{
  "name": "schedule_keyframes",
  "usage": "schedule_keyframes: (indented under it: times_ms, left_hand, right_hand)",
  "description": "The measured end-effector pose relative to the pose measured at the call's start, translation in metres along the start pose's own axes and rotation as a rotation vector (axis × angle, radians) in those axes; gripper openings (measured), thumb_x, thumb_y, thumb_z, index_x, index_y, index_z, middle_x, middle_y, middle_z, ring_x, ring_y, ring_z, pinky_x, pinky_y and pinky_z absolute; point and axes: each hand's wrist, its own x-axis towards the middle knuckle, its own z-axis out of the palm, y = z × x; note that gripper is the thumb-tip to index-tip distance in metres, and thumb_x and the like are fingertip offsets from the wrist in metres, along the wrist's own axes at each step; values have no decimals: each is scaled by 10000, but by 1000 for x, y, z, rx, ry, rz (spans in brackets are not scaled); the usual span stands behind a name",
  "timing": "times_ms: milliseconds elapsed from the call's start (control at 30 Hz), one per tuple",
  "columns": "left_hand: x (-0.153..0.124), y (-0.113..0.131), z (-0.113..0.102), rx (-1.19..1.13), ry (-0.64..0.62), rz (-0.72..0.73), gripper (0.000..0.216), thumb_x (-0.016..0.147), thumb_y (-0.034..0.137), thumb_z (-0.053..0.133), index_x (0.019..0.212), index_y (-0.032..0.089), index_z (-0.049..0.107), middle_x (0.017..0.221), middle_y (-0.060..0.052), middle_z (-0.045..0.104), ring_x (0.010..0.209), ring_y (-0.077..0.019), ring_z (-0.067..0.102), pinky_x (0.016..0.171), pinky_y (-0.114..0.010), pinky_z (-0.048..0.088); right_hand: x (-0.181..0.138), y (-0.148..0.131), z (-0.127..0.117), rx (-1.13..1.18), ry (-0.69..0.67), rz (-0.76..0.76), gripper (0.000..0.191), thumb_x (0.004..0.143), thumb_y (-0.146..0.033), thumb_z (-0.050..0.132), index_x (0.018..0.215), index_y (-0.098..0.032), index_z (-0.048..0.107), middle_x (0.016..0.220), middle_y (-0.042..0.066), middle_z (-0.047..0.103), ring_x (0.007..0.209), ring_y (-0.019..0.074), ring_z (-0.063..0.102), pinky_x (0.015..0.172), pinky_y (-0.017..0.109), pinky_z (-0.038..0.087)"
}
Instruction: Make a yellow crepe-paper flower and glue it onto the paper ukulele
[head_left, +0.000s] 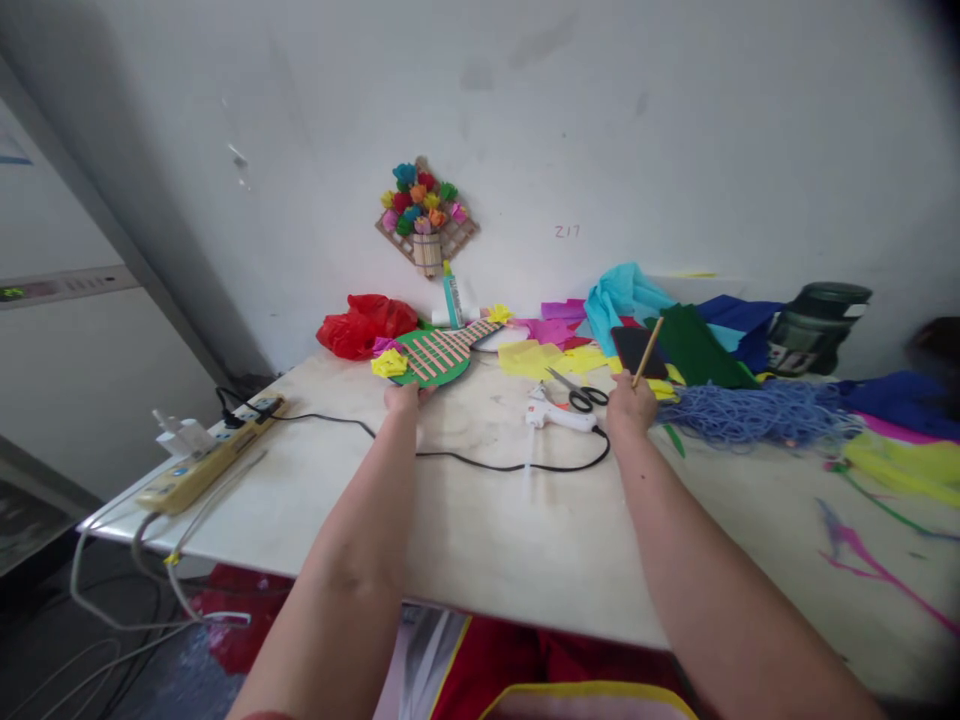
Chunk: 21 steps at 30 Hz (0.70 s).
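My left hand (405,396) grips the near edge of a green paddle-shaped craft piece (444,380), which has pale pink strips across it and a handle pointing back right. Crumpled yellow paper (389,363) sits at its left edge. My right hand (631,404) is closed around the lower end of a thin wooden stick (648,352), which tilts up to the right. A dark flat rectangular object (634,350) is just behind that hand. Between my hands lie a white glue gun (561,415) with a black cord and black-handled scissors (579,392).
A power strip (202,468) with plugs and cords runs along the table's left edge. Red plastic (366,326), a glue tube (453,298) and coloured paper (626,296) line the back. Blue shredded strands (757,412) and a dark green jar (814,330) are at right.
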Motion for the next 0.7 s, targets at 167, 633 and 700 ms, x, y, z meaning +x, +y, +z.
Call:
schedule_keyframes:
  times_ms: [167, 633, 700]
  left_hand:
    - [8, 11, -8, -28, -2, 14, 288, 751, -40, 533, 965, 152, 521, 752, -16, 585, 612, -144, 651, 597, -265, 571]
    - [46, 16, -9, 49, 94, -42, 318, 713, -34, 584, 980, 127, 520, 806, -64, 592, 601, -189, 647, 481, -290, 532]
    - [48, 18, -7, 59, 103, -51, 354, 717, -27, 592, 1032, 115, 513, 871, -83, 590, 650, -196, 649, 499, -298, 531]
  right_hand:
    - [-2, -1, 1, -23, -18, -18, 365, 810, -367, 366, 830, -191, 686, 750, 92, 652, 809, 256, 554, 753, 361, 389]
    - [14, 19, 8, 49, -4, -71, 241, 756, -358, 448, 768, -193, 624, 615, 21, 573, 634, 196, 507, 613, 306, 375]
    - [11, 15, 6, 20, -24, -79, 236, 754, -356, 459, 769, -189, 625, 635, 27, 582, 629, 192, 498, 610, 302, 367]
